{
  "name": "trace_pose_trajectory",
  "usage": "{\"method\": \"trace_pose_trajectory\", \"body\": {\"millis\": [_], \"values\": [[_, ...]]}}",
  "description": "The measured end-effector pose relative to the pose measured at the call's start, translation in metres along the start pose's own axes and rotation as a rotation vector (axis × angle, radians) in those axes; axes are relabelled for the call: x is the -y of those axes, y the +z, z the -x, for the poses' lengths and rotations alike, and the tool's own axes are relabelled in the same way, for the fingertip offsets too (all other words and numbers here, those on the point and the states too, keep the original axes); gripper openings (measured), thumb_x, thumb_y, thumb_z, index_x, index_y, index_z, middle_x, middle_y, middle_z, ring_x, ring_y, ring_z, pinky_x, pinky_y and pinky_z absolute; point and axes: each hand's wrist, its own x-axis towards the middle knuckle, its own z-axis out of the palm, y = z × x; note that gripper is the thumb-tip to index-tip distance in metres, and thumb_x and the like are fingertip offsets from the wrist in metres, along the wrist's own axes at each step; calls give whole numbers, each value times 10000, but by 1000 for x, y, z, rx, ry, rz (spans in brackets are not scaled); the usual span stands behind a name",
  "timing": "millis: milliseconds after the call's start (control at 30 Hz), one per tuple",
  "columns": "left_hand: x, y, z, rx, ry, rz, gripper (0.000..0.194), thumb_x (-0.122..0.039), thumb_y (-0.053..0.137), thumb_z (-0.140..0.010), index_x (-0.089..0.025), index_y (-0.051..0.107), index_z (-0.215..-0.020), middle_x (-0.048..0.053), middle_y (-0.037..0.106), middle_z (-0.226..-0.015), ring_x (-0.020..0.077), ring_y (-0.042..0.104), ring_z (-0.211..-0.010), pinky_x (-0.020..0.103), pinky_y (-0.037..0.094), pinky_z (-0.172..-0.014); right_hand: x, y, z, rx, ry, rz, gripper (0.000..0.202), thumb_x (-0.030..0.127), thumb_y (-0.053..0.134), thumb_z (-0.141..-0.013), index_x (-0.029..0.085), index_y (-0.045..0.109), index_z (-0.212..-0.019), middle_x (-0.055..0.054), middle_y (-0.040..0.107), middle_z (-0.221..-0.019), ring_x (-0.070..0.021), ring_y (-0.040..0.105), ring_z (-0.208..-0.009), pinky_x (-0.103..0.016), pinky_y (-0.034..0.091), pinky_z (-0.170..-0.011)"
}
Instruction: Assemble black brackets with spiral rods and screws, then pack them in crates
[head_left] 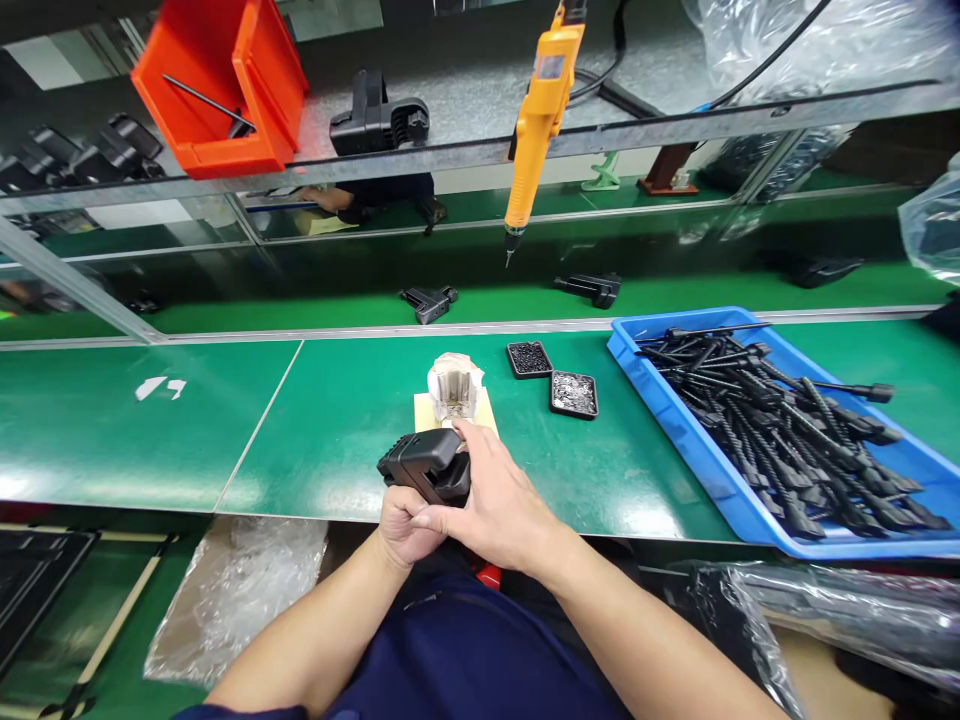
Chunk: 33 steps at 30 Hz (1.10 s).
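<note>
A black plastic clamp-like part [426, 462] is held between both hands near the bench's front edge. My left hand [409, 522] is closed around its lower end. My right hand [499, 495] grips its right side, the fingers over the top and the thumb low, close to my left hand. Just beyond the part stands a clear holder [455, 390] wrapped in whitish material, on a yellow pad [425, 412]. Two small square trays lie to the right, one with dark screws [529, 359] and one with silvery small parts [574, 394].
A blue tray [701, 480] full of black ribbed rods [780, 430] fills the right side. A yellow electric screwdriver [541, 120] hangs above the bench. An orange bin [262, 90] and a black part [379, 118] sit on the shelf. Other black parts [430, 304] lie behind the bench.
</note>
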Motion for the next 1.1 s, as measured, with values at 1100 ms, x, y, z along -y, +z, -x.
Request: {"method": "trace_pose_trajectory", "body": {"millis": [1100], "values": [[-39,7,-3,-504,24,-579,667,-350,906,-527,-245,684,-1147,24,762,-996,289,726,-863,380,645,-690,-186,-183,52,-136,922,682,354,259,475,-924,46,664,-1135,-253,677,-1137,-311,663,-1063,-384,481,-854]]}}
